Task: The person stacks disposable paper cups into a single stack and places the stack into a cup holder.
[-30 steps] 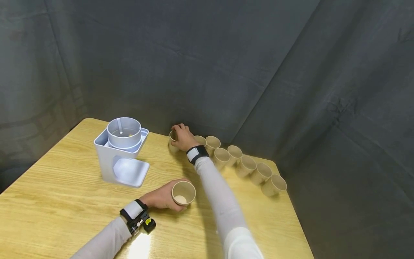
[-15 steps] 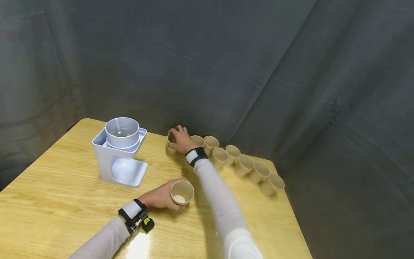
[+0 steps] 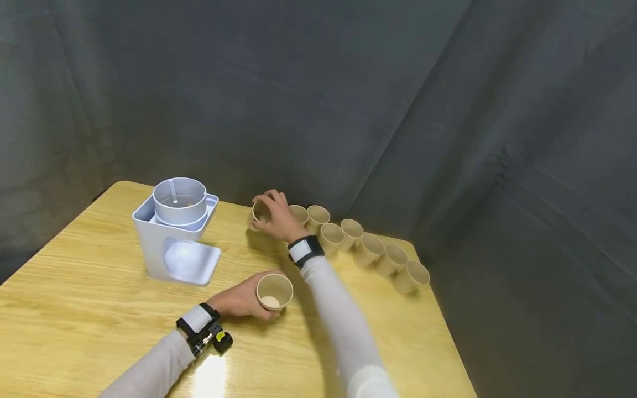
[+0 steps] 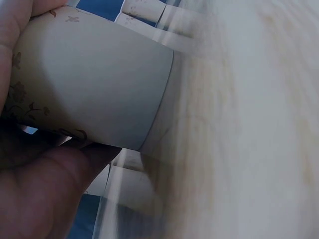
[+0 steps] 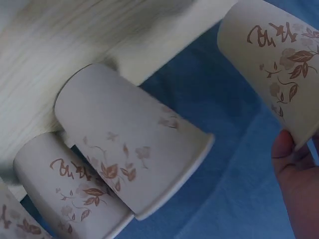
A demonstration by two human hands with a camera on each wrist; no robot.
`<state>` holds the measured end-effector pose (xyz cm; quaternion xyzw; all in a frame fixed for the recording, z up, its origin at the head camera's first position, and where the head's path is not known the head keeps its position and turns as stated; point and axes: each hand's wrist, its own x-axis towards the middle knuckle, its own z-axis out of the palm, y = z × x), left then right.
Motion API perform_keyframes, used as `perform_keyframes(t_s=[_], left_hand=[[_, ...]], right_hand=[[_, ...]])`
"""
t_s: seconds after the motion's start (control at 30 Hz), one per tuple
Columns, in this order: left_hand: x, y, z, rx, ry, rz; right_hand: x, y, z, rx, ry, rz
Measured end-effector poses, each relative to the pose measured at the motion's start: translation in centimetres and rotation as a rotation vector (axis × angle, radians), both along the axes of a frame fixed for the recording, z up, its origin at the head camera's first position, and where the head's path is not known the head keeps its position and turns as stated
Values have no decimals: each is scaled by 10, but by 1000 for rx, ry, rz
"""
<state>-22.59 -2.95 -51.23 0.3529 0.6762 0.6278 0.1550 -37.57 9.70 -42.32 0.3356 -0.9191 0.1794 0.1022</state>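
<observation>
In the head view my left hand (image 3: 244, 297) grips a tan paper cup (image 3: 275, 292) upright at the table's middle. A pale round patch shows at the cup's bottom. The left wrist view shows this cup's side (image 4: 99, 74) with a brown flower print and its base close to the tabletop. Farther off, my right hand (image 3: 282, 220) pinches another paper cup (image 3: 253, 221) near its rim, by the back edge. That cup (image 5: 274, 59) looks slightly raised and stands apart from the neighbouring cups (image 5: 124, 139) in the right wrist view.
Several paper cups (image 3: 369, 250) run in a staggered row along the back right edge. A white device (image 3: 158, 243) with a round tub (image 3: 180, 210) on top and a flat tray (image 3: 196, 262) stands at the left. Dark curtains (image 3: 278, 99) hang behind the wooden table (image 3: 89, 309).
The whole head view has slid slightly left. The cup in my right hand appears a little raised and nearer than before. My left hand keeps its hold on the other cup.
</observation>
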Motion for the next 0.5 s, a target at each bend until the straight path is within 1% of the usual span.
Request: perform_keyframes(t_s=[0.27,0.5], left_hand=[[-2,-2,-2,18,6,-14],[-1,0,0,-4,31,3]], right_hand=[[34,14,13,-132,23,36],[63,33,16,-249,100,49]])
